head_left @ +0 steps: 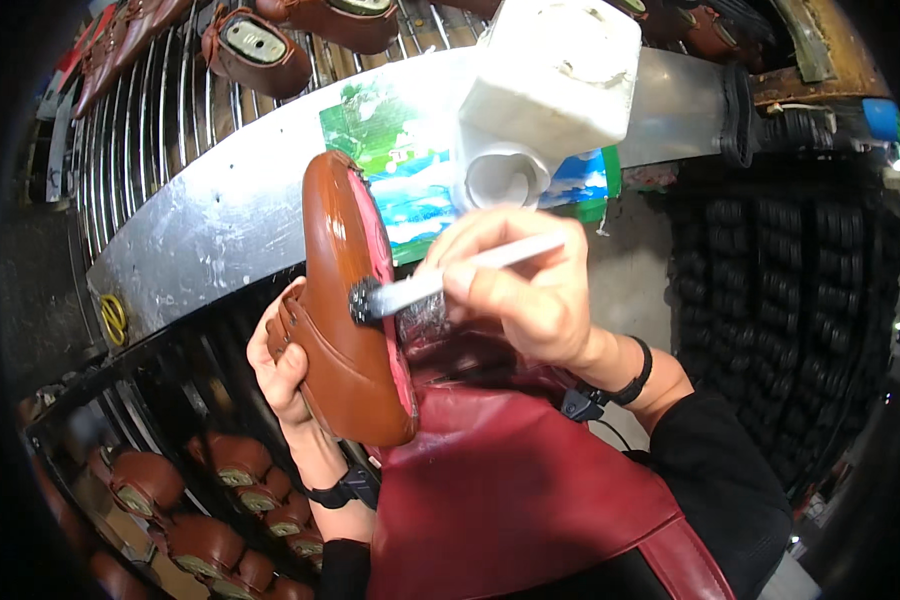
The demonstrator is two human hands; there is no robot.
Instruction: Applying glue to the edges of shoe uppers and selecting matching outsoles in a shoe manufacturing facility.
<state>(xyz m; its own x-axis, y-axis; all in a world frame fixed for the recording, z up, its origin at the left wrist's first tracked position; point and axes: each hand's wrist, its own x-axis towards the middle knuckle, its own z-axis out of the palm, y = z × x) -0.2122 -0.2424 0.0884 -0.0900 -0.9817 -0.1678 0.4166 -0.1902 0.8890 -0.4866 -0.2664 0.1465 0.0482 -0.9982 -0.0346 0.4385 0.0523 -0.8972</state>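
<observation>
Brown shoe upper (345, 330) w/ pink inner edge sits mid-frame, upright on its last, over the dark red apron (510, 490). Left hand (282, 375) wraps it from behind, fingers closed on the heel side. Right hand (515, 285) pinches a small brush (410, 292), dark bristle tip touching the pink edge. Just above, white plastic container (550, 85) on the metal worktop (220, 220), round opening facing down; contents can't be seen. Wire racks (160, 100) above & below hold more brown shoes (260, 50).

Single head view, looking down, close over lap and conveyor rack (170, 130).
</observation>
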